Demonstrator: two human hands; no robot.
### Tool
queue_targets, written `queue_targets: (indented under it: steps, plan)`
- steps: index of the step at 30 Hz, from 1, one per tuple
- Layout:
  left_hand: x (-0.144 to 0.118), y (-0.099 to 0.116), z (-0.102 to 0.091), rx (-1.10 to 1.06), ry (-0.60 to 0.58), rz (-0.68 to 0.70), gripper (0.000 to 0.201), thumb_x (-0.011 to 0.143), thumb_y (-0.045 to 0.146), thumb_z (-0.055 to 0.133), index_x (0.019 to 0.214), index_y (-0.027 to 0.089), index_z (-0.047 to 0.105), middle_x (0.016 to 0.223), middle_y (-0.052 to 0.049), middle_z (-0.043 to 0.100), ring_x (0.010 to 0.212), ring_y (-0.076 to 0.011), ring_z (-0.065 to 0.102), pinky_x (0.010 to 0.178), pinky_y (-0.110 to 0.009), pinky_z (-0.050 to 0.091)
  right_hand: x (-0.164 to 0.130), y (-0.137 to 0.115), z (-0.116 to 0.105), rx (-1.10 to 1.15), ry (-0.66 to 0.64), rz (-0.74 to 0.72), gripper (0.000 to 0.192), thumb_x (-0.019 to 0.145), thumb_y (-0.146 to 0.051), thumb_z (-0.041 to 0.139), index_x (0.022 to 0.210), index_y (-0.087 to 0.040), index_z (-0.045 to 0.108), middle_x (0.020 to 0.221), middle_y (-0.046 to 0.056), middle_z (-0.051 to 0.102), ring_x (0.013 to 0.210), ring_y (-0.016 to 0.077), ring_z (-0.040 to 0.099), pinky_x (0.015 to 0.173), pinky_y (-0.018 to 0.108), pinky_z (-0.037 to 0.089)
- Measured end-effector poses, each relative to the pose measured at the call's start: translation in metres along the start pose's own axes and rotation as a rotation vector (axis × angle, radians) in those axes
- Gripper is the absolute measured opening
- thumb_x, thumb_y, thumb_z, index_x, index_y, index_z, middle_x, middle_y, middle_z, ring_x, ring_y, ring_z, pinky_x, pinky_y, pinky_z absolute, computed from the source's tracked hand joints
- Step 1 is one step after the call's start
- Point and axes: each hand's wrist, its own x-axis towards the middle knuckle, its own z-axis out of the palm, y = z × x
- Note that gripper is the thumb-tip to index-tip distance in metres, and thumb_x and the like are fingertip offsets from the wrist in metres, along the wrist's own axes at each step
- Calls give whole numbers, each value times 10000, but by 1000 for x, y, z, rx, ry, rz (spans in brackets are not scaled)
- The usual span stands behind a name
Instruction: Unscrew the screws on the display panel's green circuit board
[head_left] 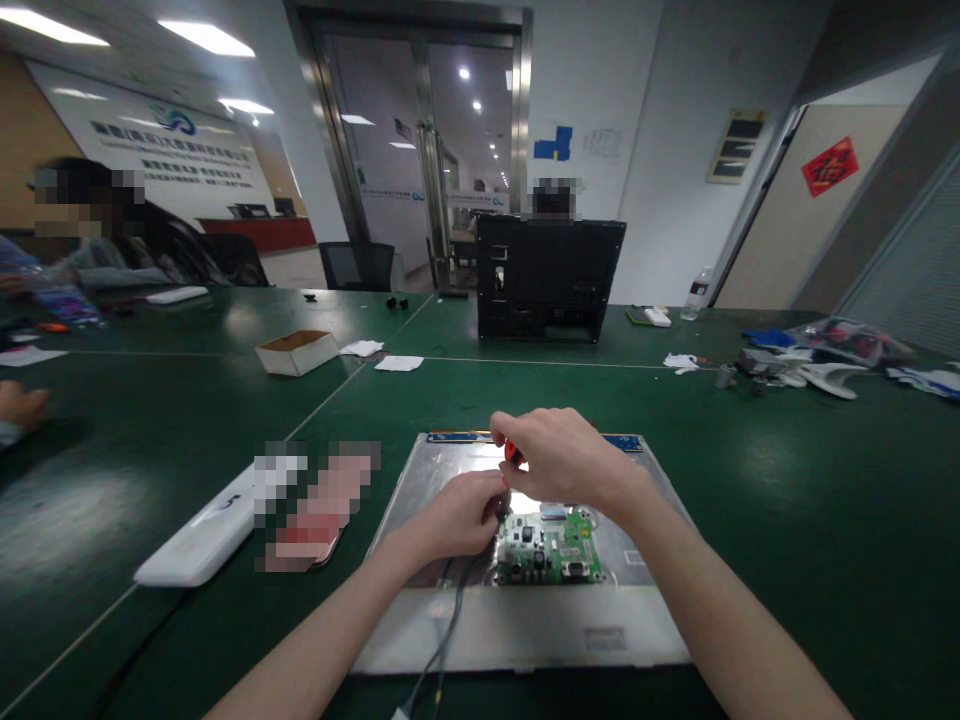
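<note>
A flat display panel (645,600) lies back up on the green table, with a green circuit board (551,545) on its metal back. Over the board's upper left corner, my right hand (566,455) grips a screwdriver (514,453) with a red and black handle, held upright; its tip is hidden. My left hand (469,510) is closed just below it, fingertips at the board's corner and near the shaft. What those fingers pinch, if anything, does not show. Thin dark cables (454,625) run from beneath my left hand over the panel's near edge.
Left of the panel lie a white power strip (199,535) and a pink phone (319,520). Farther back are an open box (298,353) and a black monitor housing (551,280), with a person behind it. Another person's hand (22,403) rests at far left. Bags and parts (795,365) lie right.
</note>
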Motion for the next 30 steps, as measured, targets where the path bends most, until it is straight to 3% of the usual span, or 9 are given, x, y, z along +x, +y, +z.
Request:
queue_targets:
  steps: [3,9,15,21,27,30]
  plan:
    - [0,1,0,-3,2,0,102,675,84,453,664,185,461,617,6,519,584,-150,446,558,-263,307,-1,-1,-1,41,-2,-22,235,794,-251,597,1025,-218,578,841,23,702,670,144,582,518,263,213]
    - [-1,4,-2,41,-19,-40,122,670,66,444,636,181,467,638,-4,537,586,-146,454,547,-264,294,2,0,1,-22,15,19,298,883,-518,547,930,-234,624,740,31,688,643,165,600,509,278,191]
    - [0,0,1,31,3,-8,124,661,71,456,643,190,428,615,7,506,580,-147,438,548,-263,297,2,-1,1,-41,7,23,153,868,-336,559,954,-221,609,762,26,690,635,152,583,507,282,187]
    - [0,-2,2,-9,-4,5,113,669,73,457,660,185,447,639,5,533,592,-147,456,563,-259,310,0,-2,-1,48,18,-36,230,777,-224,595,1005,-206,568,830,13,702,672,148,592,508,262,211]
    - [0,3,-2,61,-34,-39,118,673,72,453,626,180,464,635,-1,529,590,-148,465,539,-258,292,2,-1,0,-21,22,12,279,871,-500,567,919,-231,626,738,19,685,655,165,604,509,275,193]
    - [0,2,-1,70,-23,-45,108,673,78,460,646,181,473,636,-2,534,593,-151,465,537,-259,288,3,-1,0,-31,9,35,295,897,-506,531,870,-233,638,695,18,664,640,160,596,513,276,198]
